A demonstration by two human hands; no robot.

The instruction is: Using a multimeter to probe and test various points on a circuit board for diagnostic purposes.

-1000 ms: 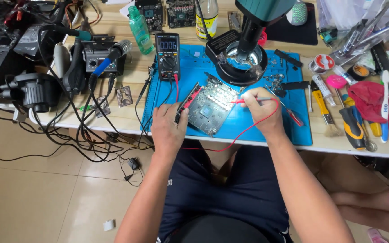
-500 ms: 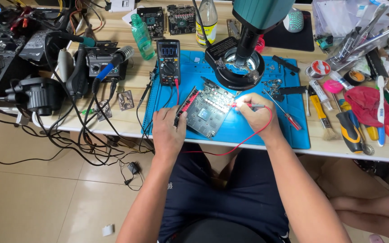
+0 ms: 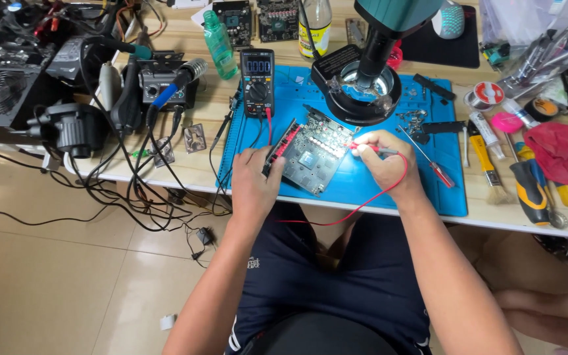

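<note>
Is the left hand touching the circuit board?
Touching. The head view shows the left hand with its fingers on the near-left edge of the circuit board.

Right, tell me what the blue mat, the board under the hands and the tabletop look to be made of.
Blue mat: probably silicone or rubber, matte, lying flat with moulded compartments along its far edge.
Circuit board: rigid laminate, dark and faintly glossy, with silvery metal parts; the left hand steadies it and the right hand holds a red probe to it.
Tabletop: pale wood or wood-look laminate, grain lines visible.

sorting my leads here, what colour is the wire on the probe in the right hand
Red. The probe wire loops from the right hand; head view shows it best.
</note>
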